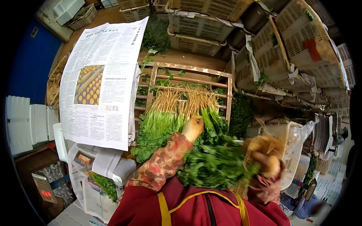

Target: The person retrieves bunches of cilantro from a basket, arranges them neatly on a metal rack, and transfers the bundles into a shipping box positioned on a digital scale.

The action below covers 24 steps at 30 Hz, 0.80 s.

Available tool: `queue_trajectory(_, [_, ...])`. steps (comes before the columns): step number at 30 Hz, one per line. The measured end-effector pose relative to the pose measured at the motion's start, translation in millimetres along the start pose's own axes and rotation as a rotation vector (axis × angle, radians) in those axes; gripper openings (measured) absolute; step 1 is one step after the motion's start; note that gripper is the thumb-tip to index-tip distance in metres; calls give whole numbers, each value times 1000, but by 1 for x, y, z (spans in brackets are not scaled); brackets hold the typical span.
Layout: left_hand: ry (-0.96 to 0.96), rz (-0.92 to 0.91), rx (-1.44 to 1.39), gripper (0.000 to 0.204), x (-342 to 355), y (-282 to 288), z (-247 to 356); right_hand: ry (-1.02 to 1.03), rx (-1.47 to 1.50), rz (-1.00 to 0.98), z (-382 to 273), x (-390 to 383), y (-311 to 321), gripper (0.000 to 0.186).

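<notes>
Bunches of coriander (162, 120) lie side by side on a rusty slatted metal rack (230, 86), pale roots away from me and leaves toward me. My left hand (193, 129) is closed around stems among these bunches, its forearm in a camouflage sleeve. Smeared by motion, my right hand (268, 162) grips another coriander bunch (218, 165) near its brown roots. The leaves of that bunch spread leftward in front of my chest. Its fingers are partly hidden by the blurred roots.
Left of the rack lies a thick stack of newspaper sheets (113, 120). Plastic crates (200, 26) are piled at the back, with more crates (305, 41) on the right. A plastic-lined crate (292, 150) stands by my right hand. A lit scale display (47, 194) is at lower left.
</notes>
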State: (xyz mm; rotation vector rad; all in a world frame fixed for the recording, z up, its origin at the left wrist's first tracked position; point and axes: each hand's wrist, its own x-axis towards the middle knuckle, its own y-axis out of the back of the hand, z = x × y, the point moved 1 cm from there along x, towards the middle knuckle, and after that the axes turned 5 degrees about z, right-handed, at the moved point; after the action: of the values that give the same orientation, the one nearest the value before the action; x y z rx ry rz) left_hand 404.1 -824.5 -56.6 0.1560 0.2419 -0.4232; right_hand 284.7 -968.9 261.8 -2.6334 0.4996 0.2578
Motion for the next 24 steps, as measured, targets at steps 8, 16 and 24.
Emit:
queue_trajectory(8, [-17, -761, -62, 36, -17, -30, 66, -377, -252, 64, 58, 28, 0, 28])
queue_trajectory(16, [312, -658, -97, 46, -31, -41, 76, 190, -527, 506, -78, -36, 110, 29])
queue_trajectory(24, [163, -353, -173, 33, -64, 22, 132, 379, -598, 758, -59, 77, 228, 30])
